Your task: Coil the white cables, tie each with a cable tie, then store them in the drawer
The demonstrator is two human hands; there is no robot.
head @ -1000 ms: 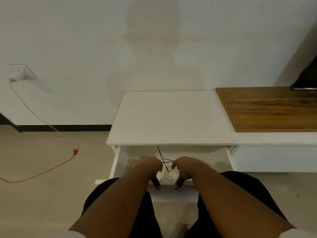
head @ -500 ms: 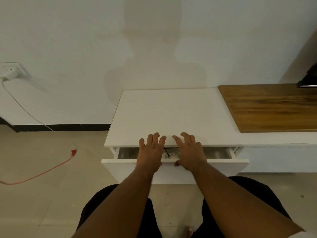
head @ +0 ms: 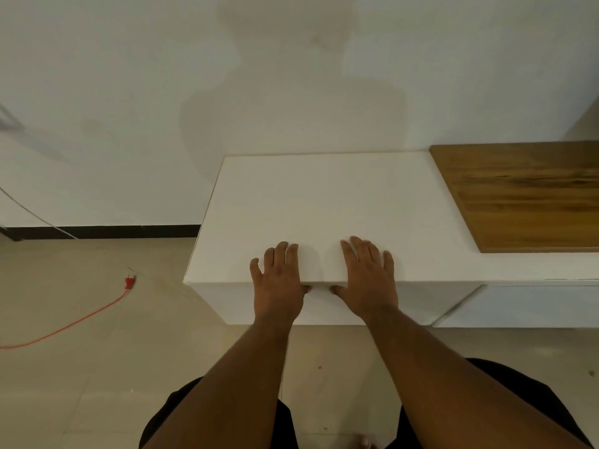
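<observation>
Landmark taken: the white cabinet [head: 324, 205], set against a plain white wall [head: 129, 76].

Far left of the cabinet, a thin white cord [head: 35, 217] is seen running down the wall toward the dark baseboard [head: 103, 231]. Below it, on the beige tiled floor [head: 81, 367], an orange-red cable [head: 74, 322] is laid in a curve, ending in a red plug [head: 129, 282] well left of the cabinet's front corner.

A faint shadow of the person [head: 291, 102] is cast on the wall directly behind the cabinet.

The cabinet top is matte white. The drawer [head: 421, 303] below its front edge is seen shut, its front flush under the top. The white cables are not visible; presumably inside the drawer, but this cannot be confirmed.

The left hand [head: 278, 283] is laid flat over the cabinet's front edge, fingers spread on the top and thumb down on the drawer front. The right hand [head: 366, 280] is placed likewise just beside it, fingers spread, thumb tip close to the left thumb. Nothing is gripped by either hand.

To the right, a wood-grain panel [head: 525, 196] adjoins the white top. A lower white unit [head: 534, 306] continues under it.

Dark shorts [head: 534, 400] are visible at the bottom edge, in front of the cabinet.
</observation>
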